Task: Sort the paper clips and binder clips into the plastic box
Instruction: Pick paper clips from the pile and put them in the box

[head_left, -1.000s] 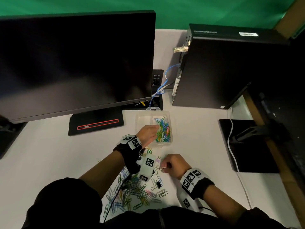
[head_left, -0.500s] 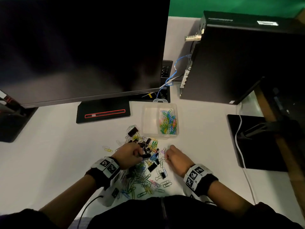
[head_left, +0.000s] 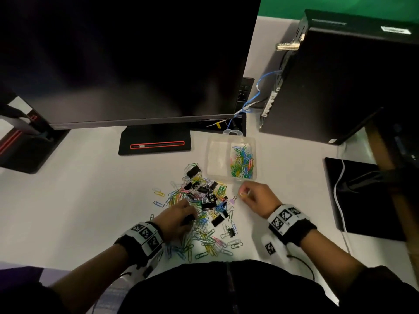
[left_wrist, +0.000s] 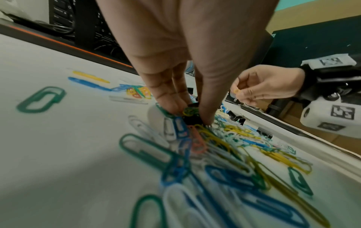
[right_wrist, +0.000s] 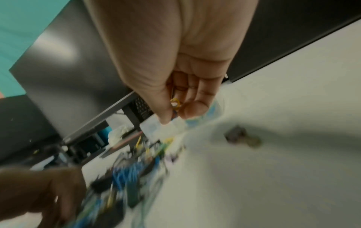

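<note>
Paper clips (head_left: 199, 223) lie heaped where the left hand (head_left: 179, 219) pinches a black binder clip (left_wrist: 192, 118), while the right hand (head_left: 257, 198) pinches a yellow clip (right_wrist: 175, 104).

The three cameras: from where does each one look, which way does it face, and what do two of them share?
Head: on the head, facing down at the desk; both forearms, left hand, right hand, plastic box.
Left wrist: along the left hand's fingers pinching in the clip pile.
Right wrist: along the right hand, which pinches a yellow paper clip.
Shared: the left wrist view also shows that clip.
</note>
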The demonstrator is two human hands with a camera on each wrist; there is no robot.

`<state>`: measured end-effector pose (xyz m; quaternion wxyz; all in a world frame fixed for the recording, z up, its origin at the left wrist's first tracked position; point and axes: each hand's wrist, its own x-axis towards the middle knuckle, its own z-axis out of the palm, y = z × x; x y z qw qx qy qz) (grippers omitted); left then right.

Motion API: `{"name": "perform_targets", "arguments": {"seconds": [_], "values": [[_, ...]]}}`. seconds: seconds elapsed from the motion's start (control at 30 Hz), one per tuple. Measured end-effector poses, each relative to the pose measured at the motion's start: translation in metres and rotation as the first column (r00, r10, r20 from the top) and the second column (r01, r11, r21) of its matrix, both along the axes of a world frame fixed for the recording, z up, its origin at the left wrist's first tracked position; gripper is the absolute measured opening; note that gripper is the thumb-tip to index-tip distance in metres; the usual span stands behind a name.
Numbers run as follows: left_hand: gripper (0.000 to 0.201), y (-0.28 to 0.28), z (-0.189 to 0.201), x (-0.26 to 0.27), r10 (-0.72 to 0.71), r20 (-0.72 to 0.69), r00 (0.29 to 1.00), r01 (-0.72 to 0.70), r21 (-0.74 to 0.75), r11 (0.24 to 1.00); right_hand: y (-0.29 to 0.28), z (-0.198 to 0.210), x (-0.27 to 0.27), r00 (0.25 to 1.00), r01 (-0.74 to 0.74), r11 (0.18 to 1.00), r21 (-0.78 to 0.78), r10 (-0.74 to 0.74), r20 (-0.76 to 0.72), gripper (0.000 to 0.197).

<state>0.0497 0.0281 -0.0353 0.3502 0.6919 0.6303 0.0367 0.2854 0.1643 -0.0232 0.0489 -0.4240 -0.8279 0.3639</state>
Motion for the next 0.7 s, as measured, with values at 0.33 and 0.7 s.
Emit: {"name": "perform_targets", "arguments": {"seconds": [0.33, 0.7], "values": [[0.016, 0.003, -0.001, -0.001, 0.159, 0.052, 0.986, -0.162, 0.058, 0.985, 0.065, 0.021, -0.019, 0.973, 0.213, 0.969, 0.128, -0.222, 0.063, 0.028], [0.016, 0.008, -0.004, -0.004, 0.324, 0.13, 0.937, -0.334, 0.065, 0.94, -0.028, 0.017, -0.04, 0.954, -0.291, 0.953, 0.089, 0.282, 0.099, 0.022]]}}
